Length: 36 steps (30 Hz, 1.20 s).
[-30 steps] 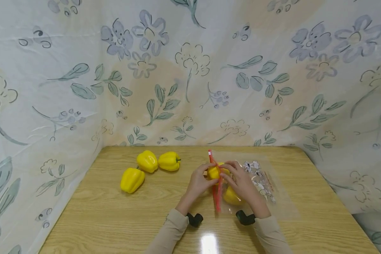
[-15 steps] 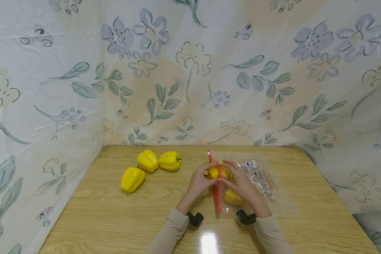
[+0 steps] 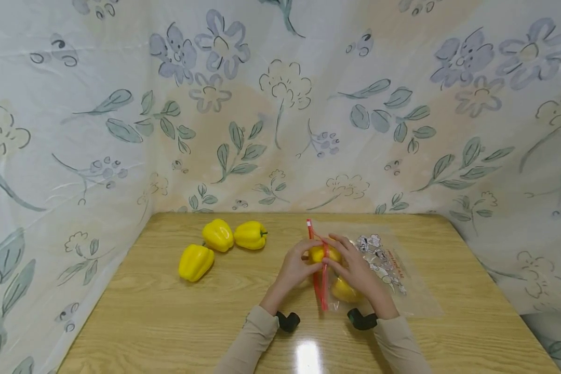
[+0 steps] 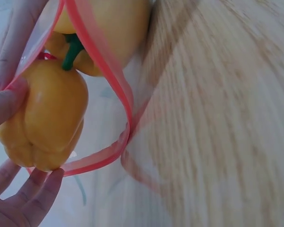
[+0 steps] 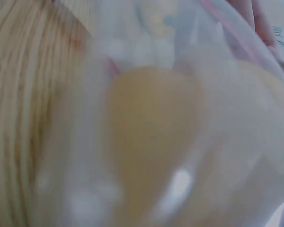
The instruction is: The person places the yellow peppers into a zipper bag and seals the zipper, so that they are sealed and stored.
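Note:
A yellow bell pepper [image 4: 57,113] sits at the red-edged mouth of a clear zip bag [image 3: 416,291]. My left hand [image 3: 295,265] grips its left end, fingertips against its base in the left wrist view. Thumb and fingers of my right hand [image 3: 359,272] pinch the bag's red zip edge [image 3: 324,296] over this pepper. A second yellow bell pepper [image 3: 346,291] lies inside the bag, near the front; its green stem [image 4: 74,52] shows through the mouth. In the right wrist view, blurred film covers a yellow pepper [image 5: 151,137].
Three loose yellow bell peppers lie together at the back left: a front one [image 3: 196,263], a middle one [image 3: 217,235] and a right one [image 3: 250,235]. The wooden table [image 3: 168,327] meets a flowered cloth [image 3: 285,156] at its back edge.
The held pepper has shifted slightly right, and the bag's red edge now crosses over it. My right fingers have drawn that edge across. The three loose peppers have stayed put.

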Tool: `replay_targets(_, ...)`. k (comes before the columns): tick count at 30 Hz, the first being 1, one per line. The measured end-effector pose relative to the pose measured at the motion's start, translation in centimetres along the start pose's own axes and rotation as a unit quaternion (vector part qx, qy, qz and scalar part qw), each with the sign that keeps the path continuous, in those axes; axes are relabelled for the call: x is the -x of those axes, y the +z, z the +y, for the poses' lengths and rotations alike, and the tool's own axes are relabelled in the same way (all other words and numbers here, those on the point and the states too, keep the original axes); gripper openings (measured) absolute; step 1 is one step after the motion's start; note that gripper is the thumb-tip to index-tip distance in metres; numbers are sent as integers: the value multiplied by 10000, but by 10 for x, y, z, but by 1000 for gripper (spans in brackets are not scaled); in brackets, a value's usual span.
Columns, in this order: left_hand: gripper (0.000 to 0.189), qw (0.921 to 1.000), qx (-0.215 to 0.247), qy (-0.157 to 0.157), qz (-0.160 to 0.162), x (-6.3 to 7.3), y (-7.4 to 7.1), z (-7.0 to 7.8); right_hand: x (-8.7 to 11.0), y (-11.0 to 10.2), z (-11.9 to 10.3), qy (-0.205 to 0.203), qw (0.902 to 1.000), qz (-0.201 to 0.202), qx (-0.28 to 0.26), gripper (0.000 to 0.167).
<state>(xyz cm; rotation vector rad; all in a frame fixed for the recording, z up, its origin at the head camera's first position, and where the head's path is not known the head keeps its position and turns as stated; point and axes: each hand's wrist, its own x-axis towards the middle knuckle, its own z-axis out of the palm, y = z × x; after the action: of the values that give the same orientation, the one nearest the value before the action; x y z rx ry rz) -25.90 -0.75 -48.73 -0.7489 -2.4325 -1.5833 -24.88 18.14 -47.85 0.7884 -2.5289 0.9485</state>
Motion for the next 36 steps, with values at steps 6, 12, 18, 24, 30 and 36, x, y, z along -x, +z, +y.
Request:
replay_targets(6,36,10000,14,76,62,-1,3,-3,-3,-2,-2,92,9998,160,58,37)
replay_targets(12,39,9994,162,-196,252,-2,5,-6,-4,-1,-4,128,9996,232,66,30)
replay_targets(18,40,9981,213,-456,360,-3,9,-8,-3,0,-4,238,9995,207,-1,30)
replay_targets(24,40,9976,205,-545,366,-3,13,-11,-3,2,-3,311,9993,205,-97,29)
replay_targets(30,38,9978,324,-576,76,-2,11,-15,-2,2,-3,268,9993,220,-148,28)
replay_targets(36,45,9928,916,-518,-568,-1,3,-24,-1,1,-2,186,9994,214,-177,29)
